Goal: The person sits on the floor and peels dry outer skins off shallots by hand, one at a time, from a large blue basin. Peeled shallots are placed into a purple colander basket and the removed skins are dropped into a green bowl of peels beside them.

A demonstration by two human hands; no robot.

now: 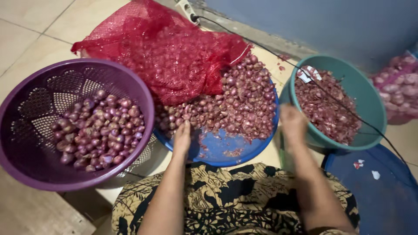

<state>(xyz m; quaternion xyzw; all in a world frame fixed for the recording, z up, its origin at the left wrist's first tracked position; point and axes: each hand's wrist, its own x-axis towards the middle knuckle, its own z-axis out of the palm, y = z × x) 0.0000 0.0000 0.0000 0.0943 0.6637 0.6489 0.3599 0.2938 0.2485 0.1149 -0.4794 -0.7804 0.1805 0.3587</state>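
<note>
Perforated purple plastic basket, slightly glossy. Smooth blue plastic tray; teal plastic bowl, satin. Coarse red mesh sack. Shiny-skinned shallots; dry, papery peels. Matt printed cloth. Smooth beige floor tiles, faintly sheened.

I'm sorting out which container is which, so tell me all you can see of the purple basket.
The purple basket is a round, deep plastic colander with patterned perforations in its walls and a smooth, thick rim. It sits tilted on the tiled floor at the person's left, its rim meeting the blue tray. A heap of peeled shallots lies in its lower right side. Neither hand touches it.
</note>
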